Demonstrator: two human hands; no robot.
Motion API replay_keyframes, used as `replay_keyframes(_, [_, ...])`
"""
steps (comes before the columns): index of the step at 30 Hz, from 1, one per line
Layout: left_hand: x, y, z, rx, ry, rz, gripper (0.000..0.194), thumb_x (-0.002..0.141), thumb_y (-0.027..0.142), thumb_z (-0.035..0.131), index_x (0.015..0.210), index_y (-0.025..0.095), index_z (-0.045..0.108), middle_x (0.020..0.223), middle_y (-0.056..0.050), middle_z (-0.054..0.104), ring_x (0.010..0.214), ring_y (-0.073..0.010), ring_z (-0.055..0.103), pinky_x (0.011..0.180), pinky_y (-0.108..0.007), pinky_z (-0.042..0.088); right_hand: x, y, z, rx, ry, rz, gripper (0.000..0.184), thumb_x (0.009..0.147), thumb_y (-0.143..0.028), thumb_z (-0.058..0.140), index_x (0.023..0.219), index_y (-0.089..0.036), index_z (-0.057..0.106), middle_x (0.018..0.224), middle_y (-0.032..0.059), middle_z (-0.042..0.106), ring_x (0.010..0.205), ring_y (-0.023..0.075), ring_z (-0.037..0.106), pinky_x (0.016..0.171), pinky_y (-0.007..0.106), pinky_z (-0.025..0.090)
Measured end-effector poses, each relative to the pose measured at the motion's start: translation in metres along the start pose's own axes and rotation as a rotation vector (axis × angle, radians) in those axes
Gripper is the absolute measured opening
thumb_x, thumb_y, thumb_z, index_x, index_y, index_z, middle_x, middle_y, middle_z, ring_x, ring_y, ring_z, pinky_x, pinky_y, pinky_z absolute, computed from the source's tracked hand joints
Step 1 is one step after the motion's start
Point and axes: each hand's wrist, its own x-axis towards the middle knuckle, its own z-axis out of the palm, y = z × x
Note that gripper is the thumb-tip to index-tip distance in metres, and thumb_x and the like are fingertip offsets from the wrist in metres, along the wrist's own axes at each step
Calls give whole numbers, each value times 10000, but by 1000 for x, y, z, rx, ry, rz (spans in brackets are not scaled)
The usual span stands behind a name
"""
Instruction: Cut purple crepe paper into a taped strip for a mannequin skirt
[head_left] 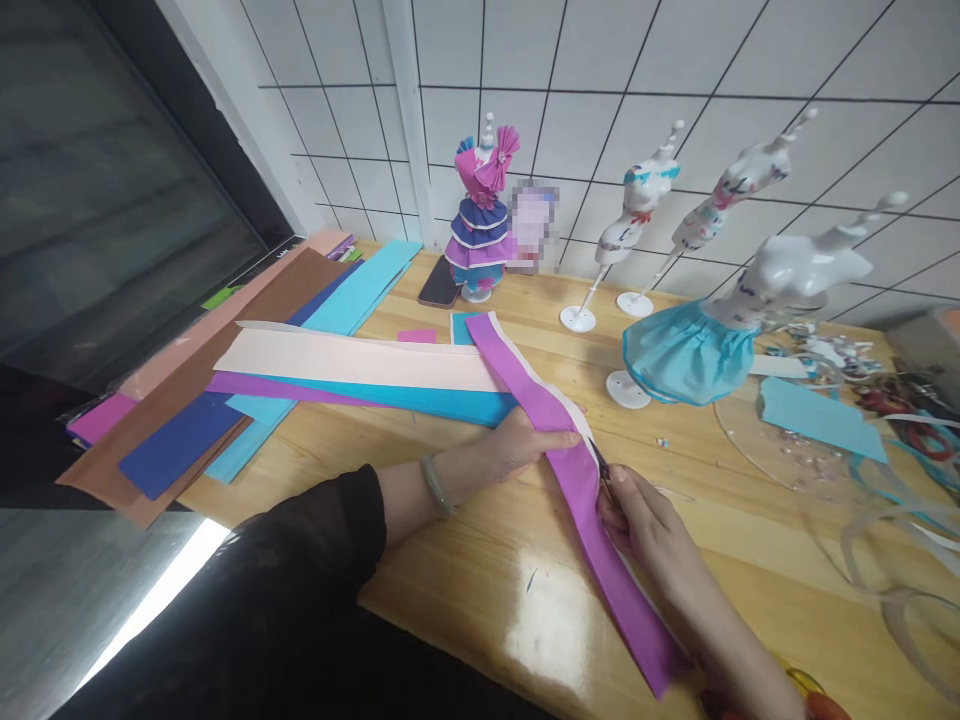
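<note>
A long purple crepe paper strip (592, 520) runs diagonally across the wooden table (480, 600), with a pale strip under its far edge. My left hand (525, 443) is closed on the strip's left edge, pinching it near the middle. My right hand (645, 525) is closed at the strip's right edge around a thin dark tool (601, 462) whose tip touches the paper; I cannot make out what the tool is.
Sheets of cream (360, 360), blue, brown and dark blue paper lie at the left. A dressed mini mannequin (480, 215), a phone (440, 283), two bare mannequins (637, 210) and one in a teal skirt (690, 350) stand behind. Ribbons and scraps clutter the right.
</note>
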Motion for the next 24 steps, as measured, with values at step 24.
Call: replay_keyframes(24, [-11,2,9,241,-45,-66,665,597,224,774,1215,193,530,953,-34,626,866,-160,571,834,-335,452,3,-1,3,17,44,3,438,837,-629,352,637,-240,372,519,-45,344,465,124,310,438,263,269])
